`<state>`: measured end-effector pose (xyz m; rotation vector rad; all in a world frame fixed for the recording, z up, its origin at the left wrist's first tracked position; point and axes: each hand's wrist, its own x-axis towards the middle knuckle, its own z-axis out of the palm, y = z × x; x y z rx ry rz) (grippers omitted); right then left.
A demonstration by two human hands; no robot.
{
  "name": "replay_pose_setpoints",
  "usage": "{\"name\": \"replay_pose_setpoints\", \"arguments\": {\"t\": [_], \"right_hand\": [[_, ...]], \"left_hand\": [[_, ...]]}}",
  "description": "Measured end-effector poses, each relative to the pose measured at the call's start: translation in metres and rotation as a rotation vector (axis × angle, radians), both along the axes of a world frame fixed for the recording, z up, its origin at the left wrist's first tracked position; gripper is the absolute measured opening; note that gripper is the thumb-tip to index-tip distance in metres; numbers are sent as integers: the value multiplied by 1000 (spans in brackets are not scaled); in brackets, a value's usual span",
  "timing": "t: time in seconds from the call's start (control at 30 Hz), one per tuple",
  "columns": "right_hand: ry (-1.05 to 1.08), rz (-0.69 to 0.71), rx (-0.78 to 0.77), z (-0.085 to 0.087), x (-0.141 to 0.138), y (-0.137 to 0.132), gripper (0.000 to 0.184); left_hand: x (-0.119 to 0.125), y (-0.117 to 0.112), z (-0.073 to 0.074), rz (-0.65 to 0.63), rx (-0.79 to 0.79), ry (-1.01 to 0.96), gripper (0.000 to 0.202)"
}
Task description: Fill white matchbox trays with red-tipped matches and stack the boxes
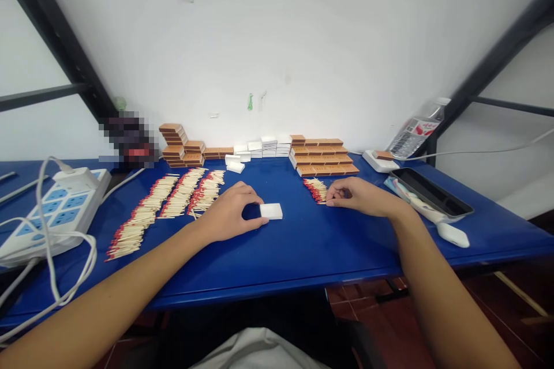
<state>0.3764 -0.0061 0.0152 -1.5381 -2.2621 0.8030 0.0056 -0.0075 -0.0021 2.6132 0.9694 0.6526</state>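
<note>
My left hand (231, 211) rests on the blue table (303, 253), fingers curled around a small white matchbox tray (272, 211) at its left end. Over to the right, my right hand (361, 196) is closed in a pinch on the matches of a small red-tipped pile (315, 189). Long rows of red-tipped matches (173, 202) lie to the left of my left hand.
Brown matchbox sleeves (322, 158) and white trays (264, 147) are stacked along the wall. A white power strip (56, 207) with cables lies at the left. At the right are a black tray (433, 193), a white cable and a plastic bottle (415, 130).
</note>
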Motion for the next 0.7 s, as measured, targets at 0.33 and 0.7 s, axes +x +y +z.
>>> {"name": "replay_pose_setpoints", "arguments": {"t": [0.33, 0.7], "right_hand": [[109, 135, 168, 4, -67, -17, 32], [13, 218, 269, -1, -118, -31, 11]], "left_hand": [[7, -4, -1, -16, 86, -46, 28], [6, -6, -2, -58, 158, -66, 24]]}}
